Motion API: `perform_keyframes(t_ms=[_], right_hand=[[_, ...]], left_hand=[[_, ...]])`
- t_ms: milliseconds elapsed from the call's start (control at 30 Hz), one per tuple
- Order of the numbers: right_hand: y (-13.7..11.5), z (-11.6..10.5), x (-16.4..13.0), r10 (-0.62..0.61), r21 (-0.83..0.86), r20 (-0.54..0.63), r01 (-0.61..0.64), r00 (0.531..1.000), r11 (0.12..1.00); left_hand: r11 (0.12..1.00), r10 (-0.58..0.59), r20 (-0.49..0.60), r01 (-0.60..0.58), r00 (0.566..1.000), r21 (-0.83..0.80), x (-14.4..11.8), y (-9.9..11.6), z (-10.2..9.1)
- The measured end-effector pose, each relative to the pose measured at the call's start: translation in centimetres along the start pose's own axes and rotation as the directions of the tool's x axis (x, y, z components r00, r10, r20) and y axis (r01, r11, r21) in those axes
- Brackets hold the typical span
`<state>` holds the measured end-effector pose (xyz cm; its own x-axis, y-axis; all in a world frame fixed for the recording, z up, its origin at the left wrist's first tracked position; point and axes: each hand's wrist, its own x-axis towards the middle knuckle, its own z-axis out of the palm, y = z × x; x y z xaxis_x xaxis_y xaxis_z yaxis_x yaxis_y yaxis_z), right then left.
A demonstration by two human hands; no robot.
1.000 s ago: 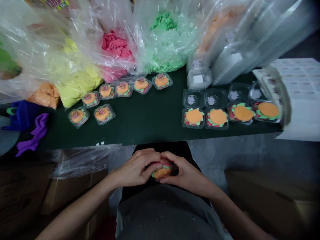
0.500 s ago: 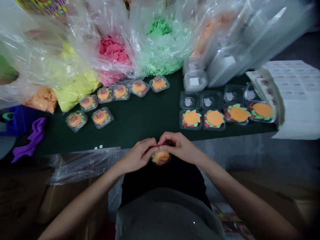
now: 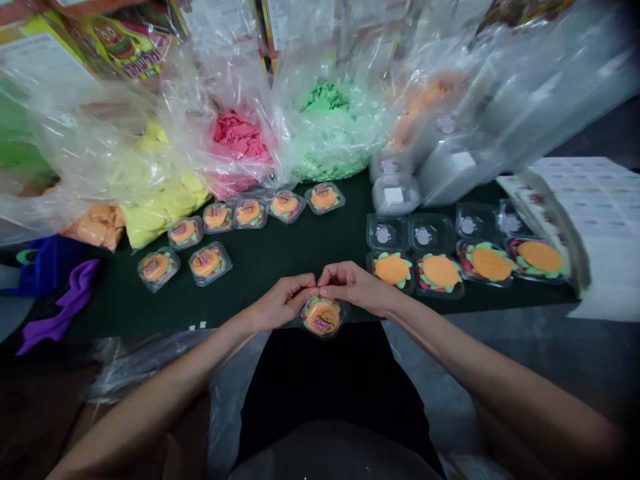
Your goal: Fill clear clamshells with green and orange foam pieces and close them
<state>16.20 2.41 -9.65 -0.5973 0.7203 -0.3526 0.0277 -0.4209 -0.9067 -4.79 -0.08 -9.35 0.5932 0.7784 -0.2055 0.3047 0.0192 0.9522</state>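
Between my hands, at the table's front edge, is a clear plastic clamshell box with a burger-shaped sweet inside and a printed label on its lid. My left hand pinches the box's far edge with thumb and fingertips. Right beside it, my right hand pinches the same edge, the two thumbs almost touching. To the right stand several open clamshells, among them one with an orange bun top over green and red layers; their lids are folded back. Several closed, labelled burger boxes sit to the left.
Behind are plastic bags of yellow, pink and green pieces. Stacked clear containers and label sheets lie to the right. A purple cloth and a blue object are at the left edge.
The view has tilted up, so the table things sit lower in it. The held clamshell has come to the table edge and its label now faces me more. Both hands keep pinching it.
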Motion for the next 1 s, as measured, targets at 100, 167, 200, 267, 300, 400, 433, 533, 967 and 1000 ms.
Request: perform_keyframes(t_ms=[100, 167, 200, 267, 300, 400, 433, 533, 967, 1000], right_hand=[[0.1, -0.1, 0.2, 0.025, 0.021, 0.009, -0.025, 1.000, 0.999], [0.1, -0.1, 0.3, 0.035, 0.035, -0.013, -0.035, 0.999, 0.999], [0.1, -0.1, 0.3, 0.035, 0.045, -0.036, -0.033, 0.999, 0.998], [0.2, -0.1, 0.3, 0.025, 0.064, -0.093, -0.019, 0.995, 0.998], [0.4, -0.1, 0.4, 0.019, 0.072, -0.125, -0.010, 0.992, 0.997], [0.9, 0.3, 0.8, -0.010, 0.060, -0.222, 0.024, 0.975, 0.998], [1.2, 0.5, 1.0, -0.031, 0.045, -0.251, 0.044, 0.967, 0.998], [1.8, 1.2, 1.6, -0.131, -0.028, -0.308, 0.129, 0.942, 0.991], [4.4, 1.6, -11.3, -0.131, -0.005, -0.632, 0.164, 0.764, 0.986], [5.0, 1.5, -12.2, -0.101, 0.049, -0.692, 0.186, 0.715, 0.981]], left_hand=[[1.000, -0.028, -0.026, 0.028, 0.999, -0.010, 0.1, 0.0, -0.1], [0.998, -0.055, -0.005, 0.054, 0.998, -0.044, 0.5, 0.2, -0.7], [0.996, -0.067, 0.019, 0.068, 0.998, -0.064, 0.7, 0.2, -1.0], [0.992, -0.090, 0.057, 0.095, 0.994, -0.088, 0.9, 0.4, -1.8], [0.991, -0.100, 0.051, 0.104, 0.994, -0.082, 0.9, 0.5, -2.1], [0.996, -0.050, -0.121, 0.058, 0.991, 0.065, -0.2, 1.0, -2.1], [0.986, 0.010, -0.192, 0.022, 0.981, 0.164, -0.8, 1.2, -1.7], [0.878, 0.192, -0.231, -0.061, 0.954, 0.474, -2.8, 1.9, 0.7], [0.519, 0.385, -0.486, 0.251, 0.784, 0.817, -1.7, 0.8, -1.8], [0.528, 0.417, -0.470, 0.214, 0.778, 0.822, -0.5, 1.7, -1.4]])
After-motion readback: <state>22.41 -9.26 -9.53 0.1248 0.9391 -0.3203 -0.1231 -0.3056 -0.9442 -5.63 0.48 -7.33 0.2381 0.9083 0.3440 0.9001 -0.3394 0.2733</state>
